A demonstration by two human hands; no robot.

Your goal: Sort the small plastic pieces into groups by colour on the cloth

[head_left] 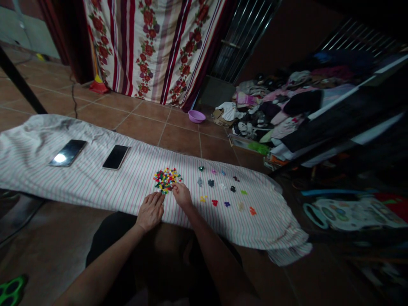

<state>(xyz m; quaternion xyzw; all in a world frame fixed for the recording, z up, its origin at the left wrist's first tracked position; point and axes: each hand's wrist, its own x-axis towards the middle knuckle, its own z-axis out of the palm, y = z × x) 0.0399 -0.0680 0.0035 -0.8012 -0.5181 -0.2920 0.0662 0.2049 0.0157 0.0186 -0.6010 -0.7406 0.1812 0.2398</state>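
Head view: desk under striped cloth. Mixed pile of tiny colored pieces sits mid-desk, between far and near edges. Left hand lies flat at the near edge, fingers released, fingertips just beside the pile. Right hand is at the pile's right side, fingers bent in; can't tell if they grasp a piece, too small. Single-color groups spread toward the right end, e.g. yellow group, red group, orange group. Two phones, silver-edged phone and black-screened phone, lie toward the left end.

Risks, my guess: right forearm could sweep the yellow group, being close; dark green group and black group could get confused in dim light; a tugged cloth could mix everything.
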